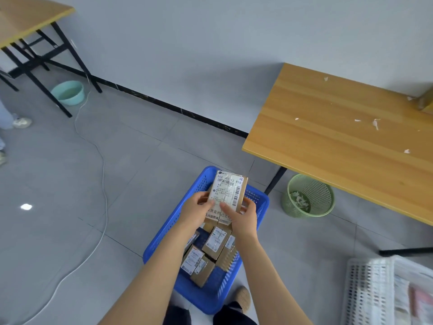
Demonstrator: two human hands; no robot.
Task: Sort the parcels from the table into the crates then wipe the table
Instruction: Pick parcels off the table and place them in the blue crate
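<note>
A brown cardboard parcel [228, 192] with a white shipping label is held over the far end of the blue crate [206, 299] on the floor. My left hand [195, 208] grips its left side and my right hand [242, 218] grips its lower right corner. Several labelled cardboard parcels [214, 243] lie inside the blue crate below my wrists. The wooden table [328, 141] stands to the right with small white paper scraps [376, 124] scattered on it. A white crate [372, 294] with soft packets sits at the bottom right, blurred.
A green mesh waste basket [308, 195] holding paper scraps stands under the table's left edge. A white cable [103, 165] runs across the grey tiled floor. A teal basin [68, 92] sits under a second table [28, 17] far left, next to a person's shoe [22, 123].
</note>
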